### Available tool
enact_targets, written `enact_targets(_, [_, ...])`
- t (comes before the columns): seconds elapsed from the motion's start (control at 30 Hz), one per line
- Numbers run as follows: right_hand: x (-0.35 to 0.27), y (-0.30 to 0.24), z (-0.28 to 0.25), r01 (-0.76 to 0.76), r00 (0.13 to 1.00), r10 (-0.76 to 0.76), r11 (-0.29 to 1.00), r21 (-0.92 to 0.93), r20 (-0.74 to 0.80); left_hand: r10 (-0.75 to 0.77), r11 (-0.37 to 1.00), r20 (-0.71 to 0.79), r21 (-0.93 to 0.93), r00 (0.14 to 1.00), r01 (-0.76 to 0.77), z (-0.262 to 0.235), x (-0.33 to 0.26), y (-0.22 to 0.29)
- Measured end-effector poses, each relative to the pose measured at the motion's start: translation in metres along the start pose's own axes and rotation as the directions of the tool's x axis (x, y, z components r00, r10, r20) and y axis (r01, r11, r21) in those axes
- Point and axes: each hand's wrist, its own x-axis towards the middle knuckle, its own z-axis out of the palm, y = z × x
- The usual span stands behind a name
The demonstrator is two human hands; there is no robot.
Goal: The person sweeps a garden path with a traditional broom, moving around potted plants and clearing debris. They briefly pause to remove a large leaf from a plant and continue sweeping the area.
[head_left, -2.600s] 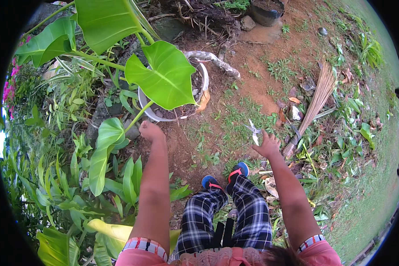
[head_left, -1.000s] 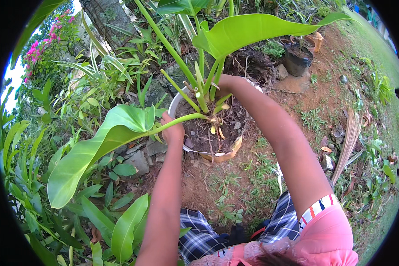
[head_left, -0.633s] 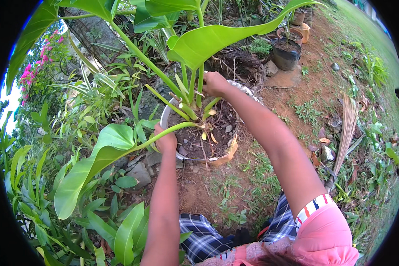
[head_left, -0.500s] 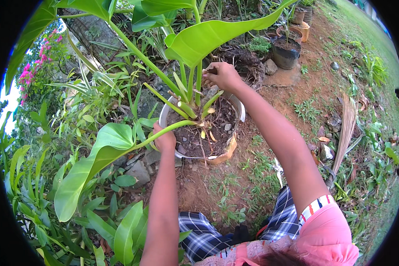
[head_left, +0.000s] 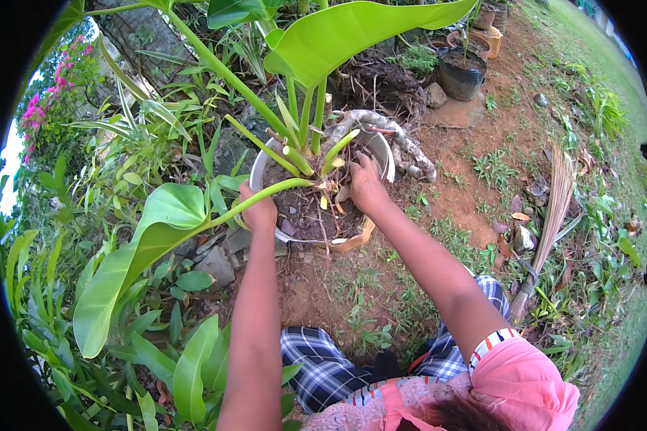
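A white plant pot (head_left: 382, 147) with dark soil stands on the ground ahead of me, holding a plant (head_left: 303, 126) with long green stalks and big leaves. My left hand (head_left: 259, 210) grips the pot's near left rim, under a bent leaf stalk (head_left: 255, 203). Over the soil on the pot's right side lies my right hand (head_left: 367, 185), fingers curled among dry yellow leaf bits; I cannot tell whether it holds any. The rim's near edge is cracked and orange-brown.
A black pot (head_left: 461, 73) and an orange pot (head_left: 490, 41) stand at the back right. A straw broom (head_left: 546, 226) lies on the dirt to the right. Dense green foliage fills the left. Stones (head_left: 216, 262) lie beside the white pot. My plaid-trousered legs are below.
My right hand has come back from the far side of the pot to the soil at its near right. The left hand stays on the rim.
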Motion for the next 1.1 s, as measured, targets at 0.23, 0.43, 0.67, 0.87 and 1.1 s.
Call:
enact_targets(0.23, [0.029, -0.014, -0.006, -0.103, 0.904, 0.212, 0.951, -0.293, 0.372, -0.056, 0.998, 0.110, -0.011, 0.992, 0.058, -0.002, 0.003, 0.001])
enact_targets(0.43, [0.034, -0.013, 0.001, -0.011, 0.876, 0.179, 0.936, -0.353, 0.449, -0.045, 0.999, 0.106, 0.002, 0.993, 0.045, -0.003, 0.002, 0.001])
enact_targets(0.67, [-0.013, -0.043, -0.063, -0.078, 0.976, 0.084, 0.996, -0.033, 0.200, -0.046, 0.999, 0.089, -0.016, 0.995, 0.048, -0.003, 0.001, 0.000])
enact_targets(0.87, [0.039, -0.042, -0.114, 0.236, 0.933, -0.194, 0.966, 0.107, -0.303, -0.068, 0.997, 0.090, -0.023, 0.994, 0.071, -0.004, 0.000, 0.003])
enact_targets(1.1, [0.119, -0.033, -0.076, 0.404, 0.913, -0.371, 0.880, -0.249, 0.170, -0.012, 1.000, 0.032, -0.020, 0.999, 0.012, -0.005, -0.001, 0.004])
